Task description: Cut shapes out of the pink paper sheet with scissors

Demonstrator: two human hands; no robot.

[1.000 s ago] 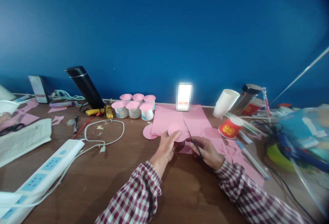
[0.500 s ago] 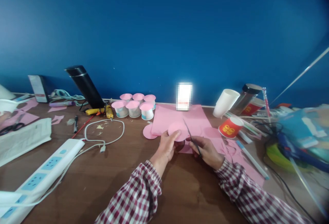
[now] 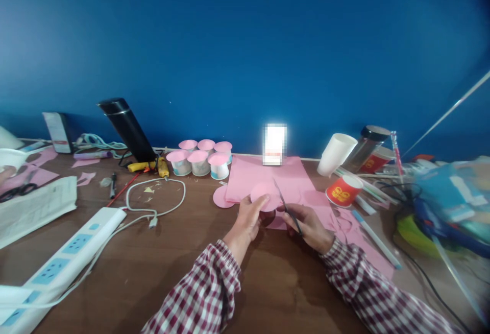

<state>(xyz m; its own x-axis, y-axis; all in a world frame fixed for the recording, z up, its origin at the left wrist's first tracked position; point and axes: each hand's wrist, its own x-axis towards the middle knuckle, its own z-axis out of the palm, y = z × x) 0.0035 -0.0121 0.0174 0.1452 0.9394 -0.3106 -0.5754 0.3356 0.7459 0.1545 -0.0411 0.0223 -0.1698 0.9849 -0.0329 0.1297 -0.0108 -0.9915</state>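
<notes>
My left hand (image 3: 248, 217) pinches a pink paper circle (image 3: 265, 195) with the thumb on top; the fingers beneath are partly hidden. In my right hand (image 3: 308, 227) is a pair of scissors (image 3: 293, 217), the dark blades pointing up and away along the circle's right edge. How far the blades are apart cannot be made out. Under and beyond both hands lie pink paper sheets (image 3: 245, 173), and another pink circle (image 3: 222, 197) pokes out at their left edge. Several small cups topped with pink paper (image 3: 219, 159) stand behind on the left.
A white power strip (image 3: 63, 262) and a looped white cable (image 3: 168, 181) lie left, near a leaning black bottle (image 3: 128, 129). To the right stand a red paper cup (image 3: 343, 191) and white cups (image 3: 337, 152), beside pink scraps (image 3: 363, 237). A bright blurred screen (image 3: 274, 143) stands against the blue wall.
Almost nothing differs. The scissors' handle end has shifted slightly in my right hand, while the circle and my left hand hold their place.
</notes>
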